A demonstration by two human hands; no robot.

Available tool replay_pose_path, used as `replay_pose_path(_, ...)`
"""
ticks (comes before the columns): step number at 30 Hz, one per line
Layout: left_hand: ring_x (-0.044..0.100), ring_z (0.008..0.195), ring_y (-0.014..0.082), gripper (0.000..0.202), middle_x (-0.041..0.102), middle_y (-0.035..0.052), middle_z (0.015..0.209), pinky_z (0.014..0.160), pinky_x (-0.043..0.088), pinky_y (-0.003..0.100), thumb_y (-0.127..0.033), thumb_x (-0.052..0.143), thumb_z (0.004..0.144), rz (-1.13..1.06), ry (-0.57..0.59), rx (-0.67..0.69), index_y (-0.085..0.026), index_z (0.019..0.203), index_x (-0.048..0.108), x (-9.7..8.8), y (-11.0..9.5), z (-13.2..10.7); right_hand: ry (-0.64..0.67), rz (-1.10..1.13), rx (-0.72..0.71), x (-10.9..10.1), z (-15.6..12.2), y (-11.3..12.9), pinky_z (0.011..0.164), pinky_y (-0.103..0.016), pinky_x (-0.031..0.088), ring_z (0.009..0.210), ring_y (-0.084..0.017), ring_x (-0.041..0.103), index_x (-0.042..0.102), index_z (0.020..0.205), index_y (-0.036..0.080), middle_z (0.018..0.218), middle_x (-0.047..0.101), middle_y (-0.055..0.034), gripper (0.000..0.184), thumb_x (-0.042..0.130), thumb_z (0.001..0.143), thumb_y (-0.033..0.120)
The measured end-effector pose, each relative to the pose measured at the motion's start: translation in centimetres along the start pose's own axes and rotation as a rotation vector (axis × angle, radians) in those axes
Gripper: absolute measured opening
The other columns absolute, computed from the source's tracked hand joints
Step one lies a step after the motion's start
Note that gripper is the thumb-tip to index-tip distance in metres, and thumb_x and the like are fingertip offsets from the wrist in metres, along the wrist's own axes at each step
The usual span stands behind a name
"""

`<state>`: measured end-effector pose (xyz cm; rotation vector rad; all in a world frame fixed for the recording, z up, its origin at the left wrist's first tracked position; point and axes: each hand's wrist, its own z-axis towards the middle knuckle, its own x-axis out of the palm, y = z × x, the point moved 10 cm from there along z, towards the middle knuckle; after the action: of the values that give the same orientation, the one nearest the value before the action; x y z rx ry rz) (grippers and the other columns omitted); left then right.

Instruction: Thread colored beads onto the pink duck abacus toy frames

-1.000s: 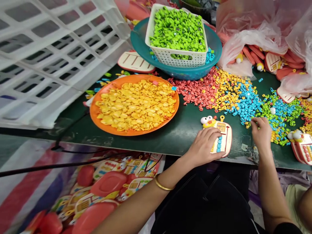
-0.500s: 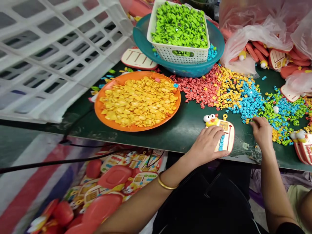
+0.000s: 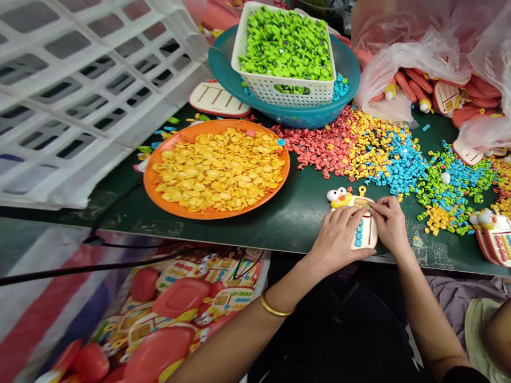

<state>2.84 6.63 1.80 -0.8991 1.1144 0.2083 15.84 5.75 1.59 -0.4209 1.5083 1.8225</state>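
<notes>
A small toy calculator [image 3: 361,234] with a duck head on top lies near the front edge of the dark green table [image 3: 303,207]. My left hand [image 3: 337,236] rests on it, fingers curved over its left side, holding it down. My right hand [image 3: 389,226] has its fingertips pinched together over the toy's upper right face; whatever it pinches is too small to make out. Blue buttons sit in a column on the toy between my two hands.
Heaps of small red, yellow, blue and green buttons [image 3: 383,151] spread behind the toy. An orange plate [image 3: 159,199] of yellow pieces lies left. A white basket [image 3: 295,93] of green pieces sits in a teal bowl [image 3: 347,69]. White crate [image 3: 80,90] at left. More toys [image 3: 495,239] at right.
My right hand came back from the button heap at the right to the toy's face. My left hand stayed on the toy.
</notes>
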Motion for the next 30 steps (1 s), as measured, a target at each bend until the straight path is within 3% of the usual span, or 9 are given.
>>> replay_pose_path(2,0.05,0.12,0.0359,0.101,0.056,0.0155,0.132,0.099,0.041,0.048,-0.057,0.085,0.064,0.006,0.021,-0.002,-0.018,0.147,0.042,-0.1,-0.1,0.3,0.011,-0.012,-0.025,-1.0,0.1,-0.4,0.08,-0.033,0.052,0.09,-0.019,0.061,0.078,0.098,0.025,0.095,0.063,-0.0059,0.022,0.058,0.093,0.027)
replay_pose_path(6,0.047,0.125,0.0363,0.092,0.053,0.0134,0.137,0.102,0.037,0.05,-0.06,0.085,0.063,0.027,0.029,0.03,-0.026,0.142,0.052,-0.4,-0.6,0.8,-0.245,-0.24,0.032,-6.4,1.4,-4.0,0.082,-0.036,0.051,0.089,-0.022,0.06,0.077,0.095,0.021,0.094,0.065,-0.0086,0.023,0.055,0.092,0.025)
replay_pose_path(12,0.048,0.126,0.0327,0.063,0.056,0.01,0.136,0.107,0.031,0.049,-0.061,0.082,0.068,-0.033,-0.023,0.069,-0.028,0.119,0.067,0.0,-0.7,0.1,-0.169,-0.393,0.034,-6.9,2.8,-7.2,0.08,-0.038,0.048,0.087,-0.024,0.058,0.076,0.091,0.02,0.091,0.065,-0.0103,0.024,0.052,0.091,0.025)
replay_pose_path(15,0.051,0.125,0.0314,0.065,0.059,0.0095,0.133,0.106,0.031,0.048,-0.063,0.082,0.065,-0.074,-0.038,0.072,-0.024,0.114,0.066,0.1,-0.6,0.0,-0.249,-0.379,0.051,-7.1,2.2,-6.0,0.076,-0.038,0.048,0.082,-0.024,0.058,0.076,0.091,0.018,0.089,0.064,-0.0104,0.025,0.052,0.091,0.027)
replay_pose_path(18,0.053,0.123,0.0315,0.069,0.06,0.0104,0.131,0.105,0.033,0.047,-0.063,0.085,0.061,-0.089,-0.037,0.042,-0.02,0.111,0.062,-0.1,-0.4,0.1,-0.265,-0.268,-0.037,-5.5,1.6,-2.7,0.078,-0.036,0.05,0.084,-0.022,0.06,0.076,0.092,0.021,0.091,0.064,-0.0089,0.023,0.054,0.093,0.029)
replay_pose_path(21,0.053,0.123,0.0323,0.067,0.061,0.0104,0.131,0.105,0.034,0.047,-0.058,0.087,0.06,-0.082,-0.026,0.027,-0.02,0.109,0.06,-0.2,-0.4,0.3,-0.144,-0.167,-0.134,-2.0,1.2,0.5,0.079,-0.034,0.051,0.088,-0.021,0.061,0.076,0.094,0.024,0.094,0.065,-0.0074,0.025,0.051,0.095,0.025)
replay_pose_path(24,0.054,0.122,0.0326,0.072,0.062,0.0101,0.129,0.104,0.035,0.046,-0.055,0.088,0.059,-0.075,-0.02,0.011,-0.021,0.115,0.058,-0.2,-0.3,0.3,-0.035,-0.142,-0.141,0.5,0.9,1.7,0.08,-0.034,0.052,0.091,-0.021,0.059,0.076,0.095,0.024,0.093,0.064,-0.0075,0.03,0.046,0.094,0.018)
replay_pose_path(27,0.051,0.125,0.0336,0.092,0.057,0.0122,0.136,0.104,0.035,0.047,-0.053,0.087,0.061,-0.049,-0.016,-0.017,-0.021,0.137,0.047,-0.2,-0.1,0.6,0.058,-0.121,-0.137,1.0,0.6,2.2,0.085,-0.034,0.052,0.097,-0.021,0.059,0.075,0.101,0.024,0.099,0.064,-0.0083,0.034,0.044,0.091,0.012)
replay_pose_path(30,0.045,0.131,0.0357,0.109,0.048,0.0149,0.147,0.104,0.035,0.048,-0.053,0.086,0.063,0.005,0.011,-0.023,-0.022,0.152,0.032,-0.2,-0.3,1.1,0.142,-0.051,-0.14,-0.3,0.2,2.1,0.086,-0.032,0.052,0.098,-0.02,0.061,0.074,0.102,0.024,0.1,0.066,-0.0072,0.034,0.043,0.093,0.013)
